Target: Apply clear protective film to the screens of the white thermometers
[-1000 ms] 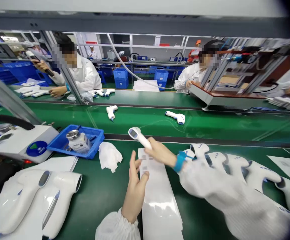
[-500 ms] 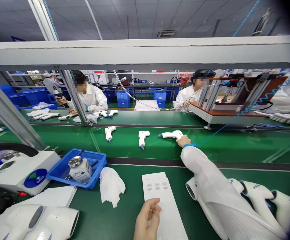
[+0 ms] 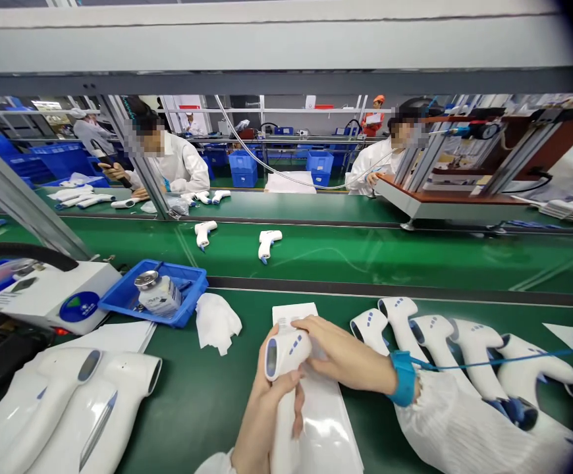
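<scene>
A white infrared thermometer (image 3: pixel 286 355) with a dark display and blue buttons is held over a long white paper sheet (image 3: pixel 323 421). My left hand (image 3: pixel 261 421) wraps its handle from below. My right hand (image 3: pixel 340 352) lies across its head, with a blue wrist strap (image 3: pixel 404 378) on that wrist. Several white thermometers (image 3: pixel 469 349) lie in a row to the right of my right hand, partly hidden by my sleeve. Two more white thermometers (image 3: pixel 54 401) lie at the lower left.
A blue tray (image 3: pixel 188 296) holds a metal-lidded bottle, beside a white cloth (image 3: pixel 216 322) and a white machine (image 3: pixel 54 296). Two thermometers (image 3: pixel 267 243) lie on the green belt beyond a dark rail. Co-workers in white sit across it.
My right hand has come back from the belt, which now carries one thermometer fewer. The thermometer is over the paper, and my left hand has closed around its handle.
</scene>
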The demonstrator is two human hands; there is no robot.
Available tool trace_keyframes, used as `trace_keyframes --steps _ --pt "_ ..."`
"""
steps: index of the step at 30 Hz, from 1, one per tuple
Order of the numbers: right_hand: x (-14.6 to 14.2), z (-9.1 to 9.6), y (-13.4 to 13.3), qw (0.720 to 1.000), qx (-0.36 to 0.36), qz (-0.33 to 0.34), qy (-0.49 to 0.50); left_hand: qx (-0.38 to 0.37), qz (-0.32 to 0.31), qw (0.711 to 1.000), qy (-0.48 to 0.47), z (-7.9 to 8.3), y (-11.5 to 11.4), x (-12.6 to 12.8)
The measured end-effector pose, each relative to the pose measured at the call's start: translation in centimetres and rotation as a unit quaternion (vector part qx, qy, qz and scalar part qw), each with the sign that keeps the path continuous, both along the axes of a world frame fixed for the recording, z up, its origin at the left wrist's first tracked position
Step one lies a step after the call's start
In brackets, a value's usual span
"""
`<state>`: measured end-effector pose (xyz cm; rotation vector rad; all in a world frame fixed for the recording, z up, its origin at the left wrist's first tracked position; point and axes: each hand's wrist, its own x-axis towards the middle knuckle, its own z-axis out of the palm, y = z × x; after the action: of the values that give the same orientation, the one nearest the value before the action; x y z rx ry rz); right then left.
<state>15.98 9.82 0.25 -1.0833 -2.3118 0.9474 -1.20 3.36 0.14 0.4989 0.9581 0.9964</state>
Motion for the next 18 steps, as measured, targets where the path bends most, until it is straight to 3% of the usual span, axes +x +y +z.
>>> trace_keyframes --steps 4,8,13,18 --pt "-0.2 -2.2 0.2 0.996 -0.009 -0.09 0.007 -0.017 0.096 0.989 0.11 0.0 -1.0 -1.0" --pt "-2.0 -4.4 0.8 0.991 0.034 -0.126 -0.015 0.078 0.15 0.969 0.18 -0.7 0.7 -1.7" --pt "-3.6 -5.5 0.9 0.984 0.031 -0.174 0.004 0.168 0.12 0.959 0.195 -2.7 4.3 -1.7" --pt "-4.1 -5.5 1.1 0.978 -0.006 -0.208 0.013 0.189 0.098 0.955 0.209 -4.4 6.1 -1.3"
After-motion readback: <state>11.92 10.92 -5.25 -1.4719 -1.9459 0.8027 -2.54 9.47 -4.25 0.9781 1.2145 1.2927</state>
